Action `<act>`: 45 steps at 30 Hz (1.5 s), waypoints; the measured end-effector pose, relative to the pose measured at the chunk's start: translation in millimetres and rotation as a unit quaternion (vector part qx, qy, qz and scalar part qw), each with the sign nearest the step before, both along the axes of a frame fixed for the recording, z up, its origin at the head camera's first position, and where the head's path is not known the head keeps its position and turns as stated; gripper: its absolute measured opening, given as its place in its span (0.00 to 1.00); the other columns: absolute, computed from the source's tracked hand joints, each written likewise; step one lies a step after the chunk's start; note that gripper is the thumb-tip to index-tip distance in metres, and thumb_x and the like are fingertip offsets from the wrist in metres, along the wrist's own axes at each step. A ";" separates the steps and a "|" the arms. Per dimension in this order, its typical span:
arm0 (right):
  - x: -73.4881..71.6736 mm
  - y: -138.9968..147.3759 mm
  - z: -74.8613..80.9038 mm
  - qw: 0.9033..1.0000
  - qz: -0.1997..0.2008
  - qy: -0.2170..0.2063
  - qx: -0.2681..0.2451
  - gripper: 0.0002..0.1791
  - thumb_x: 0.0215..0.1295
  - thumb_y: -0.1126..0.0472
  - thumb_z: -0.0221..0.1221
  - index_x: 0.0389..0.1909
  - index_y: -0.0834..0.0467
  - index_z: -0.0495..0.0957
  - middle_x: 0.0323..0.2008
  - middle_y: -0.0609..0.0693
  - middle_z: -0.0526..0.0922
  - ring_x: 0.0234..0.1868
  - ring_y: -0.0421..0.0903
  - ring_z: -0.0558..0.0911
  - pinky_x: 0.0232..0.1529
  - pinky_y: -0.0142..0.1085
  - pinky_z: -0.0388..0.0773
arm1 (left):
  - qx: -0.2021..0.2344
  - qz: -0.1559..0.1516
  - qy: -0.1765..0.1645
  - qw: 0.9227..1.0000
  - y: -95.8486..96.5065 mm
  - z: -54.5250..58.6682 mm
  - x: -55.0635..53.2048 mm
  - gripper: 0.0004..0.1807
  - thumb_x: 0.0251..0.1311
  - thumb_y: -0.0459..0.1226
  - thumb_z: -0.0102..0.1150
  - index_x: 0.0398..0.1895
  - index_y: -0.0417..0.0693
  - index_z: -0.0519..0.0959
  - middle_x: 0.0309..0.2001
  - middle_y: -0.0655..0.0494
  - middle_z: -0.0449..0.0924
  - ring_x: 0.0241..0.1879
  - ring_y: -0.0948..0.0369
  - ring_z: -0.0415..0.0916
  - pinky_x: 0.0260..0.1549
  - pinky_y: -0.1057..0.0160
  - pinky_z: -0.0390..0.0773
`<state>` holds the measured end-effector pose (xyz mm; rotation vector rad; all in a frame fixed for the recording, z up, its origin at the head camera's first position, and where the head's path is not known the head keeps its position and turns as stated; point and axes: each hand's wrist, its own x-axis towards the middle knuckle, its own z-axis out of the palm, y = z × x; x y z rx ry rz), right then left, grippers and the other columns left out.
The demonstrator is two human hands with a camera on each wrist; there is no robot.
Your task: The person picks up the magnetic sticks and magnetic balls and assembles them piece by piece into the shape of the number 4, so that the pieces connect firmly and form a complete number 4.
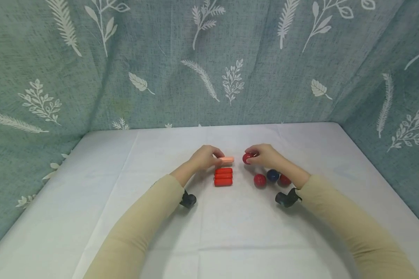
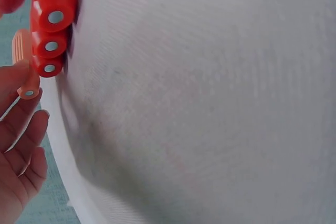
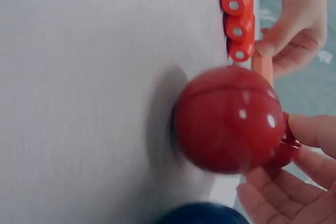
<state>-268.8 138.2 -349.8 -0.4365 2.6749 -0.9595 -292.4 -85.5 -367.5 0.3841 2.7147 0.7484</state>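
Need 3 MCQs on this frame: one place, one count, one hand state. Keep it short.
1. Where does the pale orange cylinder lie?
A. behind the red cylinders
B. among the balls
C. at the table's near edge

2. How many red cylinders lie side by side?
A. two
B. three
C. five

3. What does the right hand hold?
A. nothing
B. the dark blue ball
C. a red ball

Key: 1 A, the head view shows it just beyond the row, in the left hand. 2 B, three ends show in the left wrist view. 3 C, fingers curl round the red ball; the dark blue ball lies apart.
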 end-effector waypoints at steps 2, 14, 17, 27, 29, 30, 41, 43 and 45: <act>-0.9 -3.1 -1.3 1.000 -0.011 -0.010 -0.006 0.23 0.61 0.62 0.57 0.57 0.65 0.70 0.52 0.62 0.76 0.52 0.55 0.73 0.53 0.45 0.71 | 0.002 0.002 0.001 1.000 1.1 1.1 0.3 0.12 0.58 0.39 0.58 0.46 0.51 0.80 0.43 0.57 0.78 0.44 0.59 0.70 0.45 0.61 0.72; -3.6 -9.7 -6.7 0.999 -0.026 -0.031 -0.010 0.22 0.60 0.62 0.57 0.56 0.64 0.71 0.52 0.61 0.76 0.50 0.53 0.75 0.52 0.43 0.73 | 0.004 -0.028 0.024 0.999 7.5 5.0 3.1 0.12 0.57 0.38 0.59 0.44 0.51 0.81 0.41 0.58 0.80 0.41 0.60 0.70 0.42 0.62 0.72; -4.1 -11.5 -7.1 0.999 -0.022 -0.031 -0.010 0.22 0.60 0.62 0.58 0.56 0.64 0.71 0.51 0.60 0.77 0.48 0.52 0.75 0.51 0.42 0.73 | 0.007 -0.031 0.021 0.999 8.6 4.5 3.1 0.12 0.57 0.38 0.59 0.44 0.51 0.81 0.41 0.58 0.80 0.42 0.60 0.71 0.45 0.62 0.72; -6.9 -12.9 -7.0 0.998 -0.034 -0.051 -0.020 0.23 0.61 0.62 0.57 0.57 0.63 0.71 0.52 0.60 0.76 0.45 0.51 0.76 0.48 0.40 0.75 | 0.019 -0.024 0.009 0.999 9.2 3.7 3.5 0.11 0.57 0.37 0.58 0.44 0.50 0.81 0.42 0.57 0.79 0.42 0.60 0.71 0.47 0.60 0.72; -7.9 -11.8 -7.0 0.997 -0.040 -0.064 -0.029 0.23 0.61 0.61 0.56 0.58 0.62 0.70 0.52 0.59 0.76 0.44 0.51 0.77 0.47 0.40 0.75 | 0.022 -0.027 0.007 0.999 9.2 2.9 3.1 0.11 0.57 0.37 0.58 0.44 0.49 0.80 0.42 0.57 0.79 0.42 0.60 0.71 0.47 0.61 0.72; -8.5 -11.1 -7.1 0.996 -0.044 -0.071 -0.037 0.23 0.61 0.61 0.56 0.58 0.61 0.70 0.53 0.59 0.75 0.44 0.51 0.77 0.48 0.41 0.75 | 0.024 -0.029 0.006 0.999 9.1 2.5 2.8 0.11 0.57 0.37 0.58 0.44 0.49 0.80 0.42 0.56 0.79 0.42 0.60 0.71 0.47 0.61 0.73; -11.9 -11.0 -7.7 0.986 -0.082 -0.103 -0.100 0.24 0.62 0.59 0.56 0.60 0.59 0.68 0.55 0.58 0.73 0.49 0.52 0.75 0.51 0.41 0.74 | 0.055 -0.014 -0.021 0.998 10.2 1.0 0.7 0.15 0.59 0.46 0.55 0.47 0.51 0.78 0.44 0.55 0.76 0.40 0.58 0.71 0.40 0.61 0.73; -12.4 -11.7 -7.9 0.985 -0.086 -0.105 -0.108 0.24 0.62 0.59 0.55 0.60 0.59 0.68 0.55 0.58 0.73 0.50 0.52 0.74 0.51 0.41 0.74 | 0.059 -0.014 -0.025 0.998 10.0 1.6 0.8 0.16 0.59 0.46 0.55 0.47 0.51 0.78 0.45 0.54 0.76 0.39 0.58 0.71 0.40 0.61 0.73; -12.6 -12.7 -7.6 0.983 -0.093 -0.106 -0.114 0.24 0.62 0.59 0.56 0.60 0.59 0.68 0.56 0.58 0.73 0.50 0.52 0.74 0.51 0.41 0.74 | 0.063 -0.015 -0.029 0.998 9.7 2.2 0.8 0.16 0.59 0.46 0.55 0.47 0.51 0.78 0.45 0.54 0.77 0.38 0.58 0.72 0.38 0.62 0.73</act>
